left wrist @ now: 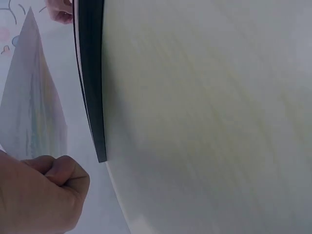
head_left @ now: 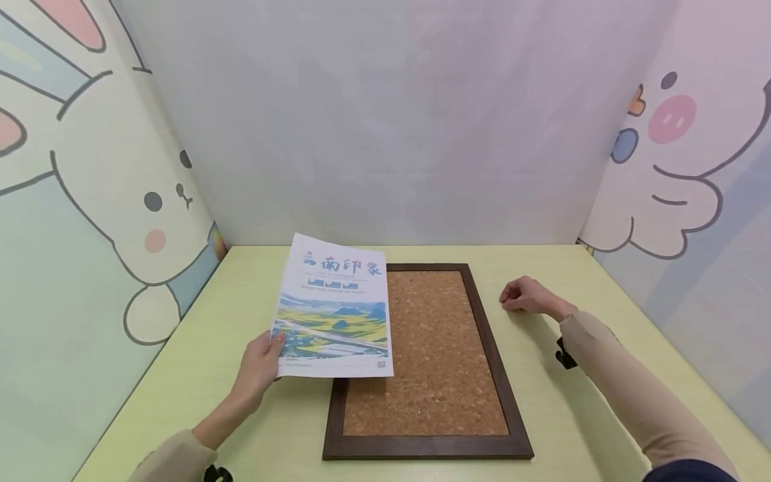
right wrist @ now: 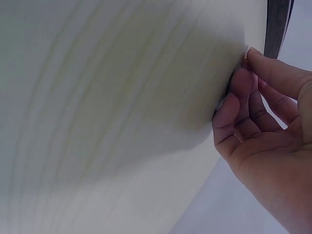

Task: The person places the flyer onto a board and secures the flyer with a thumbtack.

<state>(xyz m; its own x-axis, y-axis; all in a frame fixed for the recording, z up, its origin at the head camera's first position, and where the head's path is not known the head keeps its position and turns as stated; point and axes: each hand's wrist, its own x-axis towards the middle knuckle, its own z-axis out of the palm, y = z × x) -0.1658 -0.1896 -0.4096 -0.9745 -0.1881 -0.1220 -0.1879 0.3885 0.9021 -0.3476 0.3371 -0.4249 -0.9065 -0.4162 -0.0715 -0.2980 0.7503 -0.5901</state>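
Note:
A printed poster (head_left: 331, 311) with Chinese lettering and a landscape picture is pinched at its lower left edge by my left hand (head_left: 258, 365). It tilts up over the left part of a cork board (head_left: 440, 355) in a dark wooden frame, hiding that side. In the left wrist view the sheet (left wrist: 34, 102) rises from the thumb and curled fingers. To the right of the board, my right hand (head_left: 530, 296) is low at the table, fingers curled. Seen by its wrist camera, this hand (right wrist: 263, 112) has its fingertips right at the tabletop; I cannot tell whether they hold something small.
The pale yellow-green table (head_left: 241, 281) extends on both sides of the board. A plain grey-white wall (head_left: 385, 134) stands behind it. Side panels carry cartoon animals, a rabbit (head_left: 120, 187) at left and a pig (head_left: 680, 154) at right.

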